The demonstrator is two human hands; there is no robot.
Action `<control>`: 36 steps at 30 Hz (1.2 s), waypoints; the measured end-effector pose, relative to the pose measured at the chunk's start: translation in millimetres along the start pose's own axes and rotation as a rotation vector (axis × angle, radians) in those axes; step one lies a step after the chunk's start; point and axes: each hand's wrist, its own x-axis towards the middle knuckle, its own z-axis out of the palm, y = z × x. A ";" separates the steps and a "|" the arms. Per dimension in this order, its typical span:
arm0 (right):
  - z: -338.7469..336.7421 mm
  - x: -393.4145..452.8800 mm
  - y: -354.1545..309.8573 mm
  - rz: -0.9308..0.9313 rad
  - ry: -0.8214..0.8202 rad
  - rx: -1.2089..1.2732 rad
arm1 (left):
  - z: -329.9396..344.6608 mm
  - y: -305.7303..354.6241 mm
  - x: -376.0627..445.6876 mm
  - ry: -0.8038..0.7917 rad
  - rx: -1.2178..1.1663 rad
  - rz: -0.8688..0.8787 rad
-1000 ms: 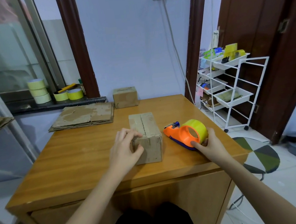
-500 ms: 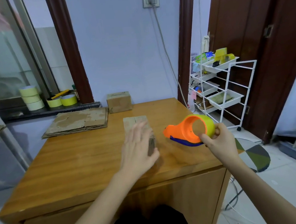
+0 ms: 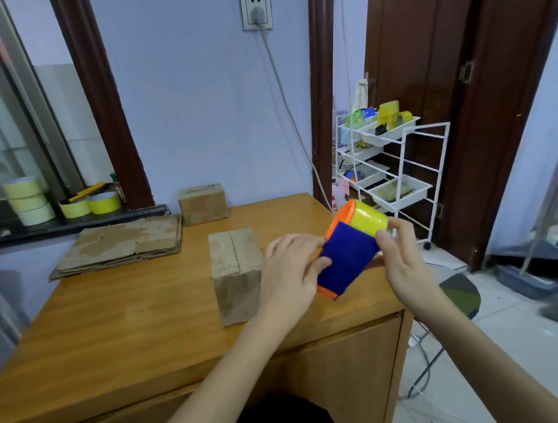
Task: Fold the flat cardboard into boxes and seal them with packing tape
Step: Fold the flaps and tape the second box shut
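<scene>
Rolls of pale tape [image 3: 28, 200] are standing stacked on the dark window ledge [image 3: 65, 224] at far left, with two yellow rolls [image 3: 91, 203] sitting just beside them. A stack of flat cardboard [image 3: 121, 243] is lying at the back left of the wooden surface [image 3: 116, 318]. A small closed box [image 3: 203, 203] is sitting at the back edge against the wall. A folded box [image 3: 237, 273], its top flaps meeting along a centre seam, is standing upright near the middle of the surface, touched by neither hand. The left hand [image 3: 291, 277] is gripping the tape dispenser [image 3: 347, 254] from the left, fingers curled over its blue panel, thumb underneath. The dispenser, orange-edged with a yellow roll at its far end, is being held tilted in the air above the surface's front right corner, just right of the folded box. The right hand [image 3: 405, 260] is pinching the dispenser's right side, fingertips at the junction of blue panel and yellow roll. A white wire rack [image 3: 401, 177] holding trays of small items is standing on the floor at right, in front of a dark brown door [image 3: 433, 57].
</scene>
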 end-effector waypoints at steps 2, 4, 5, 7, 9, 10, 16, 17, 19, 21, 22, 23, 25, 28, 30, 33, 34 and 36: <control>1.3 -5.3 10.9 -0.085 -0.055 0.009 | -0.8 -0.9 2.5 -0.048 -0.091 -0.126; 2.8 -6.6 15.0 -0.175 -0.086 -0.076 | -3.0 -1.8 5.1 -0.079 -0.223 -0.198; 5.0 -5.6 14.7 -0.198 -0.109 -0.123 | -4.6 -2.5 6.9 -0.107 -0.293 -0.213; 11.1 -2.4 10.9 -0.195 -0.169 -0.135 | -10.0 -2.6 11.6 -0.165 -0.427 -0.203; 18.1 0.4 6.9 -0.225 -0.216 -0.143 | -17.4 -0.9 16.1 -0.196 -0.513 -0.181; 21.0 1.0 4.6 -0.251 -0.246 -0.150 | -20.5 -0.4 17.9 -0.205 -0.540 -0.182; 29.1 10.7 0.9 -0.431 -0.307 -0.330 | -35.2 -5.4 19.8 -0.144 -0.605 -0.188; 30.9 11.6 1.7 -0.441 -0.296 -0.333 | -36.6 -4.9 19.5 -0.134 -0.627 -0.215; 36.6 12.2 1.7 -0.423 -0.243 -0.273 | -37.8 -2.4 19.0 -0.103 -0.628 -0.252; 43.6 13.2 1.5 -0.382 -0.166 -0.168 | -38.9 -1.0 17.1 -0.045 -0.635 -0.298; 47.2 13.8 1.5 -0.366 -0.118 -0.116 | -40.2 -2.4 15.4 0.017 -0.647 -0.336; 50.8 14.4 0.7 -0.350 -0.069 -0.065 | -42.3 -7.1 13.1 0.094 -0.662 -0.384; 57.4 15.1 0.2 -0.310 0.038 0.026 | -52.5 -21.2 6.3 0.184 -0.678 -0.487; 63.9 13.7 -0.7 -0.293 0.135 0.094 | -64.9 -36.3 -9.5 0.105 -0.691 -0.609; 69.4 12.3 -3.8 -0.301 0.135 0.104 | -66.3 -38.4 -21.3 0.039 -0.737 -0.693; 82.0 9.6 -5.0 -0.296 0.134 0.169 | -62.5 -33.9 -35.0 -0.010 -0.918 -0.799; 86.3 8.6 -6.0 -0.297 0.150 0.185 | -60.5 -32.5 -37.3 -0.018 -0.959 -0.823; 94.7 7.0 -8.1 -0.296 0.178 0.210 | -57.4 -29.3 -39.7 -0.017 -0.995 -0.850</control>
